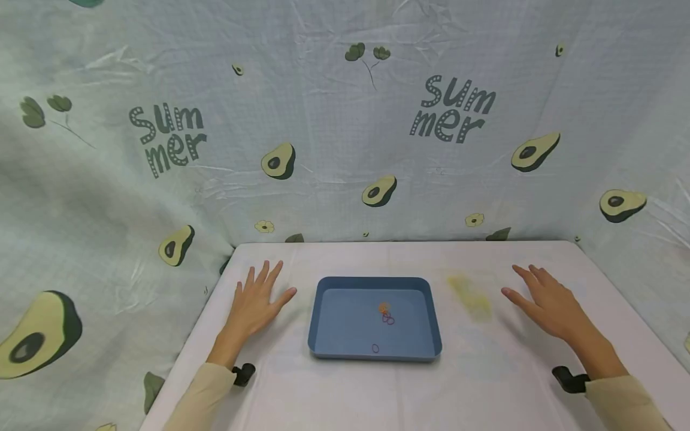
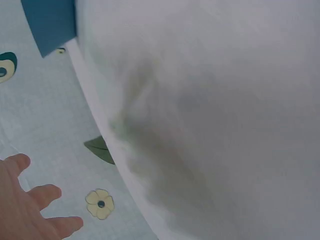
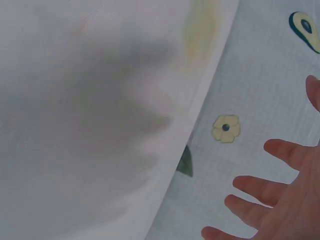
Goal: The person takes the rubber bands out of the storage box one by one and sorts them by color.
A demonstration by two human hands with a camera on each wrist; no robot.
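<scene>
A shallow blue tray point(image 1: 345, 353) lies in the middle of the white table. Inside it are several small rubber-band-like loops: an orange cluster point(image 1: 384, 307), red loops point(image 1: 388, 319) just below it, and one dark red loop point(image 1: 375, 348) near the front wall. Left of the tray my left hand point(image 1: 257, 305) hovers with spread fingers, holding nothing. My right hand point(image 1: 550, 305) is held over the table's right side, fingers extended, also with nothing in it. Each wrist view shows spread fingertips and a hand shadow on the tabletop; the left one catches a corner of the tray point(image 2: 50, 22).
The white table point(image 1: 399, 395) has a yellow stain point(image 1: 470, 296) right of the tray. Behind and beside it hangs a pale curtain point(image 1: 334, 108) printed with avocados and "summer". A black wrist device point(image 1: 244, 375) sits at the left cuff, another black device point(image 1: 570, 380) at the right.
</scene>
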